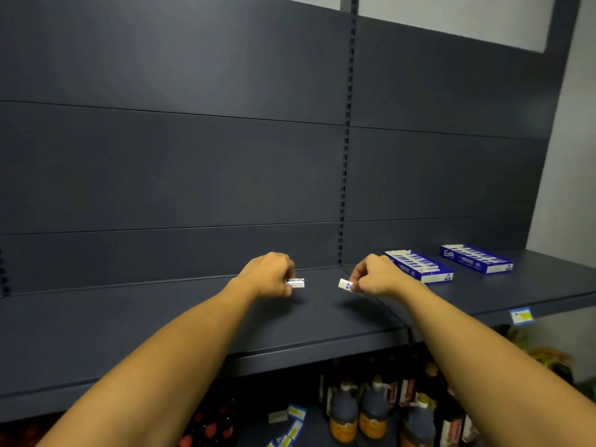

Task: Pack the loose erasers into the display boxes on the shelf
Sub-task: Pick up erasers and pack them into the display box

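My left hand (270,275) pinches a small white eraser with a blue sleeve (295,282) just above the dark grey shelf (180,321). My right hand (374,275) pinches a second white and blue eraser (344,284), held tilted, a short way to the right of the first. Two open blue and white display boxes stand further right on the shelf: the nearer box (419,266) sits just beyond my right hand, and the farther box (476,258) is near the right wall. Both boxes hold rows of erasers.
The dark back panel (193,162) rises behind the shelf, with a slotted upright (344,175) in the middle. A price tag (521,316) hangs on the shelf's front edge. Below, several dark bottles (374,411) and small boxes (295,421) fill the lower shelf.
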Demonstrator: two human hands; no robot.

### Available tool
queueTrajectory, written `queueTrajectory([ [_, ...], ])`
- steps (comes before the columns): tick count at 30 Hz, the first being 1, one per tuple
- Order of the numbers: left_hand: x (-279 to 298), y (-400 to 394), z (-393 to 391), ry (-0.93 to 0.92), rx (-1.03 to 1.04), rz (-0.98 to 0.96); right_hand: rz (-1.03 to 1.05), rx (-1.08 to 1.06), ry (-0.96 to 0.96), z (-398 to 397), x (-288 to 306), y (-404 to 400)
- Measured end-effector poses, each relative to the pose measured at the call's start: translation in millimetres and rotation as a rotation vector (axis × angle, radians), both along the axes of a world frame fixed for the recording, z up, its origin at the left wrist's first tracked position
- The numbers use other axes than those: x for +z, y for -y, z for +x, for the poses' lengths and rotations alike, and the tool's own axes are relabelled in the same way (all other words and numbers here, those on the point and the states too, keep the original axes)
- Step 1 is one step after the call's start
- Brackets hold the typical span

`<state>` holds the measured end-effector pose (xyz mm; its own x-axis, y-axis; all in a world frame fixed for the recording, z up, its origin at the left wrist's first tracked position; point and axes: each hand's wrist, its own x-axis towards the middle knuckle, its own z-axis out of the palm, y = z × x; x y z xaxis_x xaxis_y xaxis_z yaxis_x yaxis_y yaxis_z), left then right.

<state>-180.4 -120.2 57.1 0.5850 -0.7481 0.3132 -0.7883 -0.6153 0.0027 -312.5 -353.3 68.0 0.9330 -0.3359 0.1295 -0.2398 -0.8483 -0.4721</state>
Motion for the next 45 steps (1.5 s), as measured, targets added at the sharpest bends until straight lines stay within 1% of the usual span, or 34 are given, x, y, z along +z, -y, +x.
queueTrajectory([
  [8,10.9,68.6,-33.6,0.032,-0.017,-0.003,-0.039,-0.006,-0.004,-32.0,-2.3,63.2],
  [17,6.0,150.1,-67.0,0.023,-0.003,-0.014,-0.065,0.002,0.007,-62.2,-5.3,144.6],
  [25,-3.6,216.2,-86.2,0.004,0.001,-0.003,-0.056,0.005,-0.055,-81.1,-20.9,214.9],
  [35,-5.2,290.4,-65.9,0.007,-0.029,-0.016,-0.056,-0.04,-0.02,-68.2,-20.9,279.7],
  [40,-3.0,325.8,-41.1,0.016,-0.066,-0.009,-0.093,-0.048,-0.021,-45.4,-12.8,305.3],
  [45,7.8,356.9,-8.7,0.005,-0.072,-0.055,-0.108,-0.052,-0.007,-15.4,1.1,329.6],
])
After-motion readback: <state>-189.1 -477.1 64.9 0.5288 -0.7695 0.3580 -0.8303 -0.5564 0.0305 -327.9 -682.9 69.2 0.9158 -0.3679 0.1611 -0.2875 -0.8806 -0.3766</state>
